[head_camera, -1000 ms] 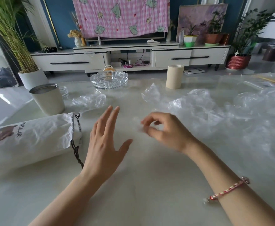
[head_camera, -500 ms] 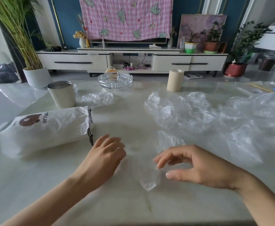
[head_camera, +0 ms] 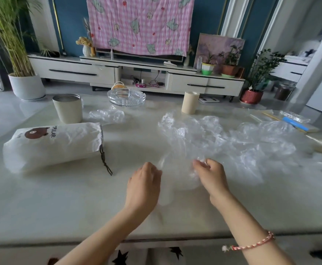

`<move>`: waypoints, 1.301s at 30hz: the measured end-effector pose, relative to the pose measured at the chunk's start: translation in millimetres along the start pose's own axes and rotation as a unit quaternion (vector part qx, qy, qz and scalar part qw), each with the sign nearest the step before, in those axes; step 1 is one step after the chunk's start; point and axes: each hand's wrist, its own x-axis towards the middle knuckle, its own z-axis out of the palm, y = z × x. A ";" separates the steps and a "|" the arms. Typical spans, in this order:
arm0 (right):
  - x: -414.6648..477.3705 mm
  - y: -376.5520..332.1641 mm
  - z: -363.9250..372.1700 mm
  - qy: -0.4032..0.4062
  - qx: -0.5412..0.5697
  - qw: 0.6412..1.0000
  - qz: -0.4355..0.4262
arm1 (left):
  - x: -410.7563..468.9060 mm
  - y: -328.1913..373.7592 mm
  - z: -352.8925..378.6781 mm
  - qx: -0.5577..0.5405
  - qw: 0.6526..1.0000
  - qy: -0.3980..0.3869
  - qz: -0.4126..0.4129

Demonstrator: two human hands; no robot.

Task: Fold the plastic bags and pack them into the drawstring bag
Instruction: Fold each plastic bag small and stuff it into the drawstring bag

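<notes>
On my desk [head_camera: 61, 197] stand a cream cup [head_camera: 68, 109], a glass dish [head_camera: 126, 98] and a beige roll [head_camera: 190, 103], perhaps tape; a pink checked cloth [head_camera: 140, 25] hangs above the white cabinet [head_camera: 72, 72] beyond

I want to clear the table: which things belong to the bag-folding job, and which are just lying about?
Job: clear plastic bag in the right hand, heap of plastic bags, drawstring bag.
Lying about: tumbler, glass dish, beige roll.
</notes>
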 end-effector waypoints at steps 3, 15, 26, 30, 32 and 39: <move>-5.7 -9.3 -11.5 -0.002 0.126 0.992 0.013 | 1.0 -0.9 -12.4 -0.142 0.989 0.018 0.027; -25.8 -1.5 -21.3 -0.036 -0.162 0.985 -0.057 | 9.1 -42.4 -68.7 0.185 0.938 -0.069 0.285; -54.3 -18.4 -23.5 -0.213 -0.211 0.894 -0.333 | -5.7 -50.2 -38.7 0.172 0.885 -0.064 0.428; -43.6 3.2 -20.5 -0.356 -0.209 0.888 -0.202 | -9.7 -54.5 -42.0 0.085 0.940 -0.093 0.317; -31.9 13.1 -17.7 -0.327 -0.176 0.907 -0.202 | -6.5 -60.1 -45.9 0.058 0.953 -0.095 0.281; 8.9 7.5 6.9 -0.204 -0.115 0.967 -0.096 | 10.5 -59.5 -35.5 -0.011 0.993 -0.038 0.113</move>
